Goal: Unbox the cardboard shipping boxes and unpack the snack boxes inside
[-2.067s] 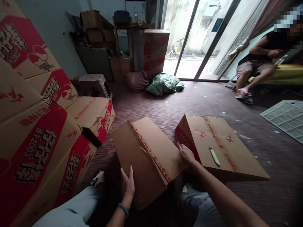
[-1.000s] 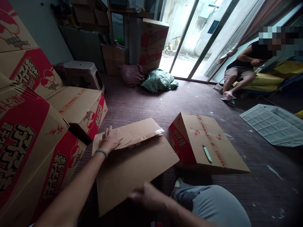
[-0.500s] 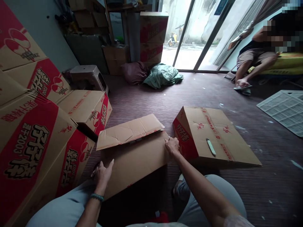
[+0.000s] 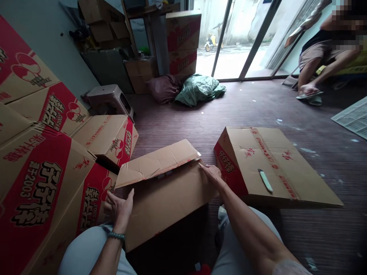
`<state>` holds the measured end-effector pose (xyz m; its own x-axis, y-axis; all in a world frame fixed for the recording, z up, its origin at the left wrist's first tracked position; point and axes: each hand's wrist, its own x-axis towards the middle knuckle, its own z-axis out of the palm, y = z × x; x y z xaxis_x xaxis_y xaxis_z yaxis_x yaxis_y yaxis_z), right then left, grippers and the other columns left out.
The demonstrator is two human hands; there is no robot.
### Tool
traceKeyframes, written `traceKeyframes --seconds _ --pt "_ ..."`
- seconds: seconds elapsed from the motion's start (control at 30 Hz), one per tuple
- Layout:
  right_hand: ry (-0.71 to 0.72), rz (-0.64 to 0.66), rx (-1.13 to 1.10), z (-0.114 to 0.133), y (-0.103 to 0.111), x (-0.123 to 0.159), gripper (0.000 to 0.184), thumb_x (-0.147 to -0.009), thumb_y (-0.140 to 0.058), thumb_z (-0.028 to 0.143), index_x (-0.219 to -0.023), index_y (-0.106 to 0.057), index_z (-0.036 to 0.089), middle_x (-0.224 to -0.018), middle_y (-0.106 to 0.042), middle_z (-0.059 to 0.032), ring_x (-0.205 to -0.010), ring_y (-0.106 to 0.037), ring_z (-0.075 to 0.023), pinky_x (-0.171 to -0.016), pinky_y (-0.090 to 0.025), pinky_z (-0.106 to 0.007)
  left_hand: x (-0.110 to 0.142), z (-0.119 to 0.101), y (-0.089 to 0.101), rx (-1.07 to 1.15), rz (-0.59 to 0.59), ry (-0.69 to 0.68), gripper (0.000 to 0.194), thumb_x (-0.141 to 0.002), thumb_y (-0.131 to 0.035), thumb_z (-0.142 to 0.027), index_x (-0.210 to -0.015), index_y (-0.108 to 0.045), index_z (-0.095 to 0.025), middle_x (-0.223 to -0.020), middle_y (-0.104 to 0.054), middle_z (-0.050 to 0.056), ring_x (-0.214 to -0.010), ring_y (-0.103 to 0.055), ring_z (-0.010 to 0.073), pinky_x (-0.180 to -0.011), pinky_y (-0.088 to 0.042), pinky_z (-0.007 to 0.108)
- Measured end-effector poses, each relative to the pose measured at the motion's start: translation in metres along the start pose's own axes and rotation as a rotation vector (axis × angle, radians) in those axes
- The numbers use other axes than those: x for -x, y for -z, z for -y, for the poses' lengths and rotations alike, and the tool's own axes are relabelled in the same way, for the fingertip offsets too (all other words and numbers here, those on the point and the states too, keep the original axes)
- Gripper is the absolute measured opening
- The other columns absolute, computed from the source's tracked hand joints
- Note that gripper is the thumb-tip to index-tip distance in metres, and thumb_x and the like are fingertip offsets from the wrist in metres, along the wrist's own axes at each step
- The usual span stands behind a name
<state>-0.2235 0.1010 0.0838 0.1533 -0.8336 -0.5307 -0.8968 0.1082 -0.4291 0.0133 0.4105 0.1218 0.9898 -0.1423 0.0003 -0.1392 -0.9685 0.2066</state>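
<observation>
Between my knees a brown cardboard box (image 4: 169, 198) sits tilted, its long top flap (image 4: 157, 162) raised at the far side with a dark gap beneath. My left hand (image 4: 119, 206) is at the box's left end, fingers spread and thumb against the near edge; a green bead bracelet is on its wrist. At the right end, my right hand (image 4: 211, 175) grips the upper corner, with some fingers hidden. To the right lies a taped carton (image 4: 275, 152) with red print. A pale-handled utility knife (image 4: 265, 180) rests on top of it.
Red-printed cartons (image 4: 37, 194) are stacked along my left, with a plastic stool (image 4: 107, 93) behind them. Green (image 4: 199, 89) and maroon (image 4: 163, 88) sacks lie near the glass doors. A person (image 4: 318, 61) sits at the far right, near a white plastic grate (image 4: 354, 116).
My left hand has shifted slightly left and its fingers have spread. The right hand stays at the box's right corner. The view has turned a little, and the flap remains raised.
</observation>
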Motion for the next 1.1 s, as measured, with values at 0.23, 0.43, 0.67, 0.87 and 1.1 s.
traceKeyframes --seconds 0.23,0.43,0.67,0.87,1.1 --pt "0.061 0.15 -0.158 -0.016 -0.001 -0.006 0.046 -0.074 -0.064 0.057 -0.094 -0.075 0.017 -0.081 -0.071 -0.0061 -0.087 -0.065 -0.025 -0.075 -0.05 -0.028 -0.032 -0.093 -0.013 -0.214 0.124 -0.756 0.072 -0.086 -0.032 -0.067 -0.147 -0.031 -0.028 -0.158 -0.008 0.01 -0.144 -0.002 0.0341 -0.114 -0.006 0.055" --pt "0.088 0.147 -0.453 -0.034 -0.016 0.018 0.052 -0.071 -0.068 0.055 -0.105 -0.072 0.016 -0.081 -0.071 -0.0081 -0.079 -0.066 -0.0261 -0.067 -0.051 -0.029 -0.07 -0.118 -0.075 -0.354 0.624 -0.691 0.08 -0.08 -0.029 -0.076 -0.148 -0.009 -0.04 -0.158 0.006 0.006 -0.143 0.01 0.0353 -0.102 0.001 0.074" --pt "0.048 0.062 -0.46 -0.06 -0.03 0.063 0.058 -0.075 -0.057 0.063 -0.11 -0.071 0.019 -0.083 -0.072 -0.006 -0.084 -0.066 -0.0278 -0.068 -0.052 -0.031 -0.07 -0.116 -0.09 -0.324 0.638 -0.722 0.09 -0.072 -0.036 -0.082 -0.147 -0.004 -0.044 -0.157 0.013 0.002 -0.142 0.017 0.0351 -0.098 0.006 0.077" --pt "0.075 0.023 -0.508 -0.052 -0.019 0.085 0.062 -0.073 -0.058 0.065 -0.109 -0.071 0.016 -0.092 -0.072 -0.008 -0.089 -0.066 -0.028 -0.069 -0.053 -0.029 -0.07 -0.119 -0.089 -0.313 0.66 -0.713 0.09 -0.073 -0.037 -0.081 -0.148 -0.006 -0.042 -0.157 0.015 0.003 -0.141 0.017 0.0395 -0.097 0.008 0.077" --pt "0.331 -0.171 -0.378 -0.033 -0.009 0.162 0.041 -0.078 -0.059 0.057 -0.076 -0.07 0.018 -0.065 -0.064 -0.0033 -0.062 -0.057 -0.0173 -0.057 -0.044 -0.024 -0.074 -0.12 -0.092 -0.304 0.686 -0.715 0.088 -0.074 -0.037 -0.079 -0.147 -0.004 -0.043 -0.157 0.016 0.002 -0.14 0.019 0.0386 -0.095 0.008 0.078"
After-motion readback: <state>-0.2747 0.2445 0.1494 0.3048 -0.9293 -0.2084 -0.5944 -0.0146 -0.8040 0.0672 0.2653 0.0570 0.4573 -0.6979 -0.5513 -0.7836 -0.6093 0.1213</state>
